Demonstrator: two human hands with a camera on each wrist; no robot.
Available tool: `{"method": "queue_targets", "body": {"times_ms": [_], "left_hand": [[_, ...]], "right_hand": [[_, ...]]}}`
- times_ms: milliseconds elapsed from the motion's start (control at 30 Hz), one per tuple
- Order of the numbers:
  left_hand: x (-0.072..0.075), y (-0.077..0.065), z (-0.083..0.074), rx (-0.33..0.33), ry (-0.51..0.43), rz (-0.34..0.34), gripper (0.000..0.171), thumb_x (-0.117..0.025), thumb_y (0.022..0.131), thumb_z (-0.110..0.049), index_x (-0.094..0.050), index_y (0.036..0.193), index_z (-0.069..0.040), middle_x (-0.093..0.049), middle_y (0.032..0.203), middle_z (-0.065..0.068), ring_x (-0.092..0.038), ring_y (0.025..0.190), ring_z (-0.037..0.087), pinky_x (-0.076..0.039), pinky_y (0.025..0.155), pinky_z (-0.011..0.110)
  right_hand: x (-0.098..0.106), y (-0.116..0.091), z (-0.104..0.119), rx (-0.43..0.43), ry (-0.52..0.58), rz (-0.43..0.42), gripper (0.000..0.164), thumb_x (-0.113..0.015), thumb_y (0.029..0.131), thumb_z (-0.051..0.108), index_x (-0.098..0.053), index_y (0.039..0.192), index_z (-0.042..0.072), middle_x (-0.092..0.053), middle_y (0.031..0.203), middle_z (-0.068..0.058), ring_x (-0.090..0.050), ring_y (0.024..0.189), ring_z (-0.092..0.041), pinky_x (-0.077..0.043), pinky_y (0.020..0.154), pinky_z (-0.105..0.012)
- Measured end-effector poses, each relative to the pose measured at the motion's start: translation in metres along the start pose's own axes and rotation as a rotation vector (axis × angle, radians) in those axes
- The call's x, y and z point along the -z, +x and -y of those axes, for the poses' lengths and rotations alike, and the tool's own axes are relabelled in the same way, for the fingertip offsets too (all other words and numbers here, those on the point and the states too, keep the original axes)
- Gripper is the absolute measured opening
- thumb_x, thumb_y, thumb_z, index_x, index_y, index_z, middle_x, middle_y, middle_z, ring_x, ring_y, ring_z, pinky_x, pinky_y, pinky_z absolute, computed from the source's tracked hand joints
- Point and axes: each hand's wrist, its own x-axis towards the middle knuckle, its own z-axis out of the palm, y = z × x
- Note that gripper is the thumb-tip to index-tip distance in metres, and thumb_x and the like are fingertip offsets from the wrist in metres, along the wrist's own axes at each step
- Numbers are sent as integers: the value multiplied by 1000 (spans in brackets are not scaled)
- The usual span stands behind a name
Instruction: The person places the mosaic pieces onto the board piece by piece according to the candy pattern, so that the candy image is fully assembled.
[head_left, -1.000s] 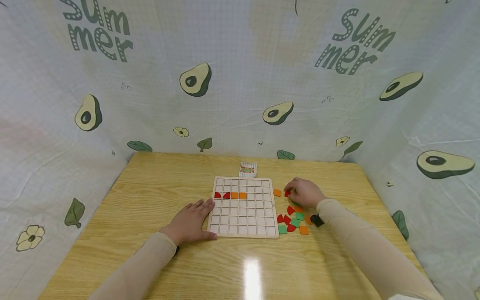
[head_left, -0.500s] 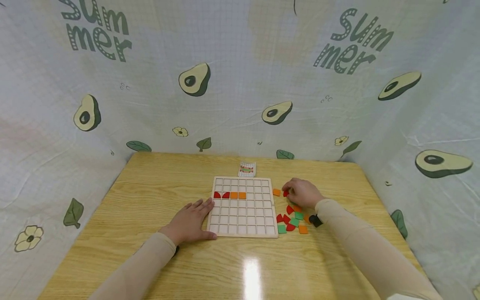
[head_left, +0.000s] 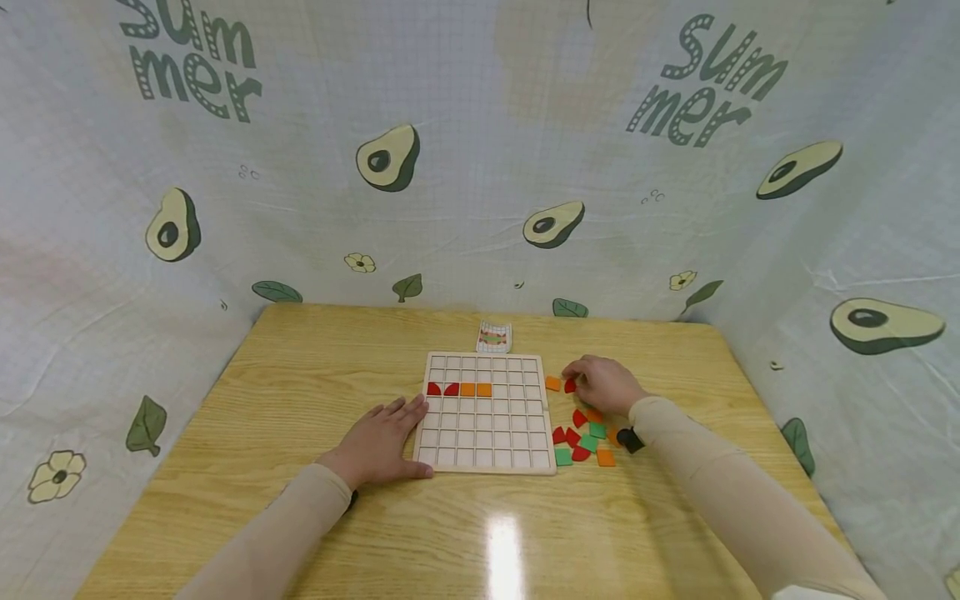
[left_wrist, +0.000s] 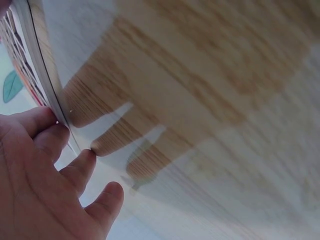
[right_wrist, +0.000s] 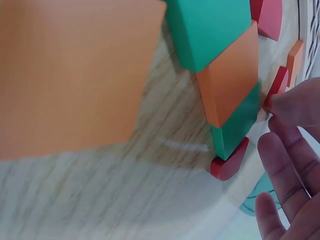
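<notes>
A pale wooden grid board (head_left: 480,433) lies on the table with two red quarter-circle tiles (head_left: 452,389) and two orange square tiles (head_left: 476,390) in one row. My left hand (head_left: 382,442) rests flat with fingers spread along the board's left edge; the left wrist view shows its fingertips (left_wrist: 60,130) right at that edge. To the right of the board my right hand (head_left: 606,386) pinches a red quarter-circle tile (right_wrist: 278,89) between thumb and forefinger, close over the table. A single orange square tile (head_left: 552,383) lies between that hand and the board.
Several loose red, orange and green tiles (head_left: 588,443) are scattered right of the board, below my right hand. A small pattern card (head_left: 494,337) lies behind the board. Printed fabric (head_left: 465,167) surrounds the table's back and sides.
My right hand has shifted slightly left with the red quarter-circle tile. My left hand and the tiles on the board have stayed put.
</notes>
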Motion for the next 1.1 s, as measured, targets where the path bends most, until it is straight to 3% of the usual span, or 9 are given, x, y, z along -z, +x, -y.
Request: {"method": "queue_targets", "body": {"times_ms": [267, 500, 700, 867, 1100], "left_hand": [[1, 0, 0, -9, 10, 3, 102, -60, 84, -72, -31, 157, -7, -25, 163, 6, -26, 146, 34, -25, 114, 55], [0, -1, 0, -8, 4, -1, 101, -61, 84, -72, -32, 156, -7, -26, 163, 6, -27, 146, 34, -25, 114, 55], [0, 0, 1, -9, 2, -7, 102, -60, 84, -73, -32, 157, -7, -26, 163, 6, -26, 146, 34, -25, 114, 55], [0, 0, 1, -4, 9, -2, 102, -60, 83, -74, -32, 157, -8, -25, 163, 5, -26, 147, 33, -25, 114, 54], [2, -1, -1, -5, -12, -6, 101, -63, 83, -71, -34, 156, -6, -28, 162, 7, -27, 146, 35, -25, 114, 56]], "right_hand": [[-7, 1, -2, -40, -52, -25, 27, -77, 87, 29, -74, 108, 12, -66, 95, 3, -57, 75, -13, -53, 74, -39], [-5, 2, 0, -26, -23, -6, 30, -72, 79, 8, -75, 109, 10, -66, 96, -1, -54, 75, -16, -52, 74, -39], [-4, 1, -1, -37, -34, 6, 28, -72, 82, 9, -74, 110, 10, -67, 100, -1, -58, 80, -17, -53, 80, -41], [-4, 1, 0, -23, -40, -7, 30, -66, 84, -4, -75, 110, 10, -70, 102, -3, -64, 89, -22, -54, 86, -45], [-6, 0, 0, -24, -51, -33, 25, -73, 85, 8, -74, 110, 10, -70, 98, -1, -59, 79, -18, -53, 78, -42]]}}
